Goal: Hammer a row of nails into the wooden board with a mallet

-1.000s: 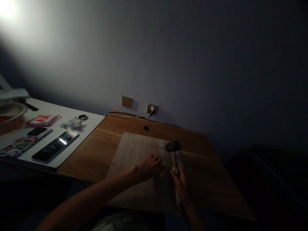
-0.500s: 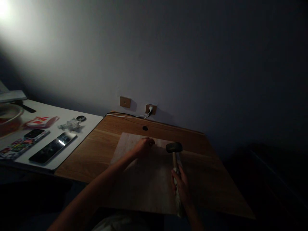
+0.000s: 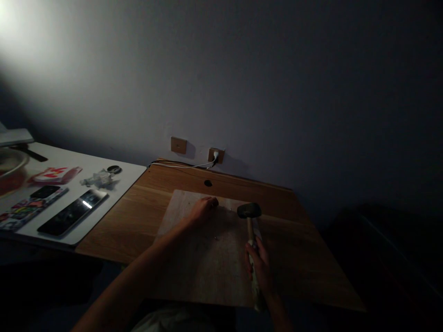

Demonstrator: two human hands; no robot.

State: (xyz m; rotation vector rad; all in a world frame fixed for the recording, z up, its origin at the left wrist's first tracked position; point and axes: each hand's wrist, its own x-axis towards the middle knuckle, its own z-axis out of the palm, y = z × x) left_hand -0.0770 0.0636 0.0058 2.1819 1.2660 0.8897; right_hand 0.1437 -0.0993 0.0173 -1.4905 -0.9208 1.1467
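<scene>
My right hand (image 3: 259, 265) is wrapped round the handle of a mallet (image 3: 249, 210). Its dark, rounded head is raised over the right side of a pale wooden board (image 3: 194, 272). Near the board's far edge, my left hand (image 3: 204, 208) is closed with the fingers curled together; whatever they may pinch is too dark and small to see. A tiny upright shiny piece (image 3: 230, 209) stands on the board between the left hand and the mallet head. Nearer to me, another small glinting bit (image 3: 215, 238) shows on the board.
The board lies on a brown wooden desk (image 3: 294, 272) against the wall. On a white table (image 3: 134, 174) at left are a phone (image 3: 73, 212), a crumpled wrapper (image 3: 100, 179), a red-and-white packet (image 3: 55, 174) and a bowl (image 3: 12, 168). Cables run to a wall socket (image 3: 216, 155).
My left hand has shifted slightly left, away from the mallet head. The tiny shiny piece beside it now shows more plainly. The mallet has hardly moved.
</scene>
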